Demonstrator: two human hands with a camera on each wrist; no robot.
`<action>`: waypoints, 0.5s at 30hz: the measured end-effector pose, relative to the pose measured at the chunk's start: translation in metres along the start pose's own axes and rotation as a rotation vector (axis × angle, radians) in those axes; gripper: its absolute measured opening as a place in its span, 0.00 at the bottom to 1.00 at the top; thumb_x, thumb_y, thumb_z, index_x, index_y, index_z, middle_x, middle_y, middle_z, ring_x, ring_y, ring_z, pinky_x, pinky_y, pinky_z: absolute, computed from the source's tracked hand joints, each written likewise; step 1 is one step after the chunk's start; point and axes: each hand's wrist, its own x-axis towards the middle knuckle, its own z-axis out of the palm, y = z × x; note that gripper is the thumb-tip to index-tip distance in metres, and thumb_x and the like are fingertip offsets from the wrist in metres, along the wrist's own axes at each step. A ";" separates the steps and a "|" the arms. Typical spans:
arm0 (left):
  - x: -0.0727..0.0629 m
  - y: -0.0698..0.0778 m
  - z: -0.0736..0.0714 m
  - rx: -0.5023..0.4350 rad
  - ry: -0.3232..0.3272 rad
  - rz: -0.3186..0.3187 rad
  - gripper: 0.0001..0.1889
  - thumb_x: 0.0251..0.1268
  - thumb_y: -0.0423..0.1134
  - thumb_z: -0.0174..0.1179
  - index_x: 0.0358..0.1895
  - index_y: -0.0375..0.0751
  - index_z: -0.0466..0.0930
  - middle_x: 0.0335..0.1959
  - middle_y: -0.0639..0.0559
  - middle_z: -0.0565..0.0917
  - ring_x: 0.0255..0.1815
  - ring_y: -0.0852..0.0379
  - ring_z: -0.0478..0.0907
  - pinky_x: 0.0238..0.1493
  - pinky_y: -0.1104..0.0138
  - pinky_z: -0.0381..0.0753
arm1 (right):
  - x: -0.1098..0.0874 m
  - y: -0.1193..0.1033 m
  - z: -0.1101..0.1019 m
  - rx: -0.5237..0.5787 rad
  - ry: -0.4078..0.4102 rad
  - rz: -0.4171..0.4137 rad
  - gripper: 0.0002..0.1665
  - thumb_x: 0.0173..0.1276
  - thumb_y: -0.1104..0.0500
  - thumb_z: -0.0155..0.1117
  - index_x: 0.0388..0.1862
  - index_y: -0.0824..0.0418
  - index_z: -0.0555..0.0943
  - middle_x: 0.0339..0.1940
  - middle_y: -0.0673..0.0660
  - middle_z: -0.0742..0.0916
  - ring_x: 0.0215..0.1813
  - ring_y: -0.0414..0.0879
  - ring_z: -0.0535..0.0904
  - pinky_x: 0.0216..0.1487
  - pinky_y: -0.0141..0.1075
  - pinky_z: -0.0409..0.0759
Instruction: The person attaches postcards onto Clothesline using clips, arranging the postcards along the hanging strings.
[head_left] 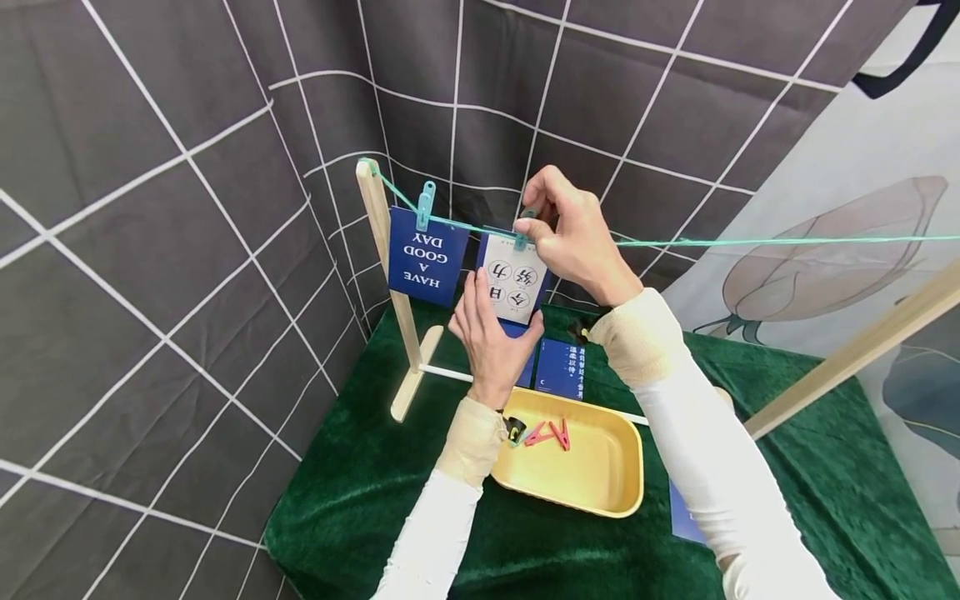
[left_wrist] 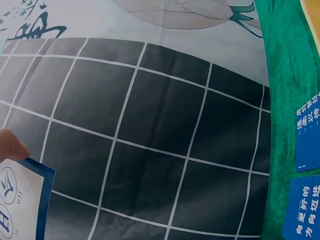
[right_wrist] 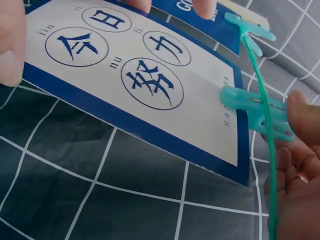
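One pale wooden post (head_left: 397, 275) stands at left on dark green velvet cloth (head_left: 352, 500), carrying a thin teal string (head_left: 750, 242) that runs rightward. Next to it, a teal plastic clothespin (head_left: 425, 206) fixes a blue rectangular card lettered "HAVE A GOOD DAY" (head_left: 423, 258) to the string. To its right, the white card with a blue border and four circled characters (head_left: 513, 287) is upright at the string; the left hand (head_left: 495, 342) holds its opposite side edges between extended fingers and spread thumb. At the card's top edge, the right hand (head_left: 573, 237) pinches a second teal plastic clothespin (right_wrist: 245, 102) between thumb and curled fingers, its tips over the card, the string crossing it. Below, dark blue cards (head_left: 558, 367) lie on the cloth; nearer, a yellow rectangular tray (head_left: 603, 450) contains red-pink clothespins (head_left: 562, 435). Another pale wooden post (head_left: 855, 358) rises at right.
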 end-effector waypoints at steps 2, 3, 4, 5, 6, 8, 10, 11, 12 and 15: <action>-0.001 0.000 0.000 -0.002 0.000 -0.003 0.49 0.45 0.53 0.68 0.69 0.43 0.51 0.69 0.45 0.57 0.63 0.48 0.59 0.55 0.53 0.55 | -0.001 0.000 0.000 -0.008 -0.021 0.014 0.11 0.60 0.62 0.62 0.40 0.58 0.71 0.30 0.50 0.76 0.31 0.42 0.70 0.34 0.34 0.70; -0.001 0.000 0.000 -0.003 0.000 -0.006 0.48 0.45 0.52 0.68 0.69 0.43 0.52 0.69 0.45 0.58 0.63 0.48 0.59 0.55 0.53 0.55 | -0.001 -0.001 -0.001 -0.011 -0.034 0.020 0.12 0.60 0.61 0.62 0.40 0.57 0.71 0.30 0.50 0.76 0.32 0.42 0.70 0.35 0.35 0.70; -0.002 -0.001 0.000 -0.007 0.001 -0.008 0.47 0.45 0.52 0.68 0.68 0.43 0.52 0.69 0.44 0.58 0.63 0.48 0.59 0.55 0.53 0.55 | -0.002 -0.001 -0.001 -0.011 -0.047 0.026 0.12 0.61 0.60 0.62 0.41 0.57 0.71 0.31 0.50 0.76 0.33 0.42 0.70 0.35 0.35 0.70; -0.003 -0.001 0.000 -0.008 0.002 -0.010 0.47 0.45 0.52 0.68 0.68 0.43 0.53 0.69 0.44 0.58 0.63 0.47 0.59 0.56 0.53 0.55 | -0.002 -0.001 -0.001 -0.013 -0.058 0.029 0.12 0.61 0.60 0.62 0.41 0.57 0.71 0.32 0.50 0.77 0.34 0.42 0.70 0.36 0.35 0.70; -0.003 -0.001 0.000 -0.009 0.003 -0.012 0.47 0.45 0.52 0.68 0.68 0.43 0.53 0.69 0.44 0.59 0.63 0.47 0.59 0.55 0.53 0.55 | -0.003 0.000 -0.002 -0.011 -0.066 0.031 0.12 0.61 0.60 0.62 0.41 0.57 0.71 0.32 0.50 0.77 0.34 0.42 0.70 0.36 0.35 0.70; -0.004 -0.001 0.001 -0.012 0.001 -0.012 0.46 0.45 0.52 0.68 0.67 0.43 0.53 0.68 0.42 0.59 0.62 0.47 0.59 0.55 0.53 0.55 | -0.004 0.001 -0.003 -0.004 -0.073 0.033 0.12 0.61 0.60 0.62 0.41 0.58 0.71 0.32 0.50 0.77 0.34 0.43 0.70 0.37 0.36 0.70; -0.005 -0.001 0.001 -0.015 -0.002 -0.012 0.46 0.45 0.52 0.68 0.67 0.44 0.54 0.68 0.42 0.59 0.62 0.47 0.59 0.55 0.53 0.55 | -0.004 0.002 -0.003 0.002 -0.067 0.033 0.12 0.61 0.60 0.62 0.41 0.58 0.71 0.32 0.50 0.77 0.34 0.42 0.70 0.37 0.36 0.70; -0.005 0.000 0.001 -0.016 -0.005 -0.014 0.46 0.46 0.52 0.68 0.67 0.44 0.54 0.68 0.42 0.59 0.63 0.47 0.59 0.56 0.53 0.55 | -0.005 0.002 -0.004 0.006 -0.056 0.030 0.12 0.61 0.61 0.62 0.41 0.58 0.71 0.32 0.50 0.77 0.34 0.42 0.70 0.37 0.35 0.70; -0.006 0.000 0.001 -0.017 -0.006 -0.015 0.45 0.46 0.53 0.68 0.67 0.44 0.54 0.68 0.42 0.59 0.63 0.47 0.59 0.56 0.53 0.55 | -0.005 0.003 -0.004 0.012 -0.042 0.027 0.11 0.61 0.61 0.63 0.40 0.58 0.72 0.32 0.50 0.77 0.34 0.42 0.70 0.37 0.35 0.70; -0.007 -0.001 0.001 -0.012 0.000 -0.022 0.45 0.45 0.53 0.68 0.66 0.44 0.54 0.68 0.43 0.59 0.63 0.47 0.60 0.56 0.53 0.55 | -0.004 0.004 -0.006 0.047 0.038 -0.006 0.09 0.60 0.64 0.62 0.37 0.62 0.71 0.30 0.51 0.77 0.32 0.41 0.70 0.36 0.33 0.69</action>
